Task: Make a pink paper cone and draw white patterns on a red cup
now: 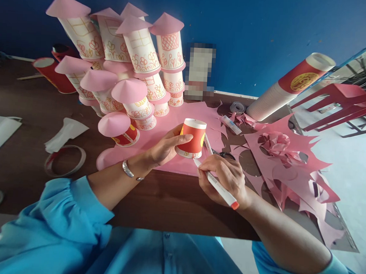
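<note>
In my left hand is a red and white paper cup, with my thumb across its front and its white rim turned down. Small flowers are drawn on that rim. My right hand is closed round a white marker with a red end, its tip at the cup's lower edge. A second white pen shows behind the cup, partly hidden. Pink paper lies beneath my hands. Just left stands a red cup with a pink paper cone on top.
Stacked cup towers with pink cone roofs stand at the back left. At the right are a tall stack of cups and pink paper scraps. Scissors, a glue stick and tape rolls lie about.
</note>
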A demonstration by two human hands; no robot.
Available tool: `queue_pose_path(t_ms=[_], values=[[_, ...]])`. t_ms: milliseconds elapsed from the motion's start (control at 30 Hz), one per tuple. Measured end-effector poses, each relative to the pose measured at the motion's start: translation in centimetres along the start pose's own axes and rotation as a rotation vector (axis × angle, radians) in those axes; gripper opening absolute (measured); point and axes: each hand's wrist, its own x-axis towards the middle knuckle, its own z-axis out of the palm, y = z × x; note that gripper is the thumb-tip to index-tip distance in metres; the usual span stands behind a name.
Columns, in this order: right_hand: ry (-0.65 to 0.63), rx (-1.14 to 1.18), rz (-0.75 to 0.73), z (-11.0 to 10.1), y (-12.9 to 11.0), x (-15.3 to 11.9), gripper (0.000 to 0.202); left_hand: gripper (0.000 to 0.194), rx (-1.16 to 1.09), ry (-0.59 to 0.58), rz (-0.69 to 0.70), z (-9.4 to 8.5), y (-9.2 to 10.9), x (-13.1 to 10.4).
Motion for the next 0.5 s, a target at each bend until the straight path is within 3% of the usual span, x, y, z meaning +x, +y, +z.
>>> queue_pose_path(t_ms=[267, 500], values=[[-0.019, 0.044, 0.116, 0.1, -0.24, 0.11, 0.018, 0.046, 0.023, -0.054, -0.005, -0.02, 0.01, -0.07], [0.017, 0.044, 0.098, -0.28, -0.45, 0.22, 0.02, 0.045, 0.021, -0.039, 0.005, -0.09, -0.12, 0.07]])
